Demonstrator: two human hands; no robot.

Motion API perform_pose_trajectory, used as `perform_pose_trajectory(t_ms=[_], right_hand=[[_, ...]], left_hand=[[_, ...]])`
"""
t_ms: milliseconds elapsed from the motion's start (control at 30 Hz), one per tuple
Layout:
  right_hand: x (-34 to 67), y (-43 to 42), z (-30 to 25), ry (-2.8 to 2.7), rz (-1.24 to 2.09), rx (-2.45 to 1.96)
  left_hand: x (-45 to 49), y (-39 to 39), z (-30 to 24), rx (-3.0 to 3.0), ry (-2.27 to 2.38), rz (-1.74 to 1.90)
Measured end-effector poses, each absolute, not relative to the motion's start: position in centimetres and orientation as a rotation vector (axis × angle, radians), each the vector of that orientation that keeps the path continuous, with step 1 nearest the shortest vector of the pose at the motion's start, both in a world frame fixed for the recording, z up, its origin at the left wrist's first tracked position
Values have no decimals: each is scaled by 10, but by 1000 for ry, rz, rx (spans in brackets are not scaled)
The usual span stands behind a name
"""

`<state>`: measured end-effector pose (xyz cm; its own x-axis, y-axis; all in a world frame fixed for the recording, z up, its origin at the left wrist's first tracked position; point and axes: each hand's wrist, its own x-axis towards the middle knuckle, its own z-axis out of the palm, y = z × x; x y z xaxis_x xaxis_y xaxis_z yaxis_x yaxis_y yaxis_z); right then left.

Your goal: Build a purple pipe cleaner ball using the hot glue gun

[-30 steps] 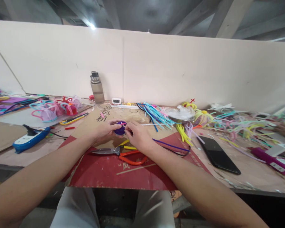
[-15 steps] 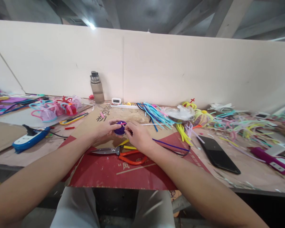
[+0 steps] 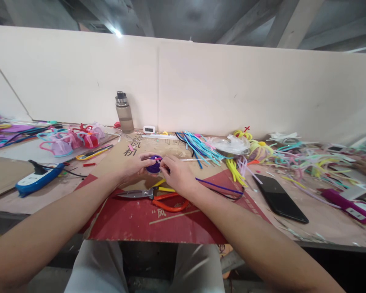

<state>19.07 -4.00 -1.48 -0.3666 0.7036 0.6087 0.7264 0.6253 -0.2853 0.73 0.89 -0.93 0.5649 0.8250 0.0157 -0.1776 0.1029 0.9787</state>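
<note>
Hardly anything has shifted since half a second ago: both hands keep almost exactly the same place and pose. Between them, held above the cardboard, is the small, round purple piece (image 3: 154,164), with a pink bit (image 3: 157,159) across its top. The left hand (image 3: 133,165) wraps it from its own side, thumb laid over the near face, so it is holding the piece. The right hand (image 3: 180,176) is narrow, its fingertips pinched together against the piece's other side; whether they grip its edge or the end of the pink bit is too small to tell.

Judging by that pose, the step in hand is fine fingertip work where the pink bit meets the purple piece, one hand steadying and the other adjusting. From here, the next move seems to call for a firm left hold and a small, careful twist or push from the right fingertips, without squashing the piece.

Just nearer the body than the hands, scissors (image 3: 146,193) with orange handles lie on the red cardboard (image 3: 158,228). A dark purple stem (image 3: 219,185) stretches out to the right hand's outer side, with a black phone (image 3: 280,198) farther out on the counter (image 3: 317,203). Beyond the right hand are pale blue stems (image 3: 204,148); out past the left hand lies a yellow cutter (image 3: 94,153).
</note>
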Motion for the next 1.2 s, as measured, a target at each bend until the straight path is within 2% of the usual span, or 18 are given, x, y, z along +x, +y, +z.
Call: perform_pose_trajectory(t_ms=[1200], right_hand=[[191,-41,-17,-2115,-13,-1087]], left_hand=[[7,9,-10,1234,663,830]])
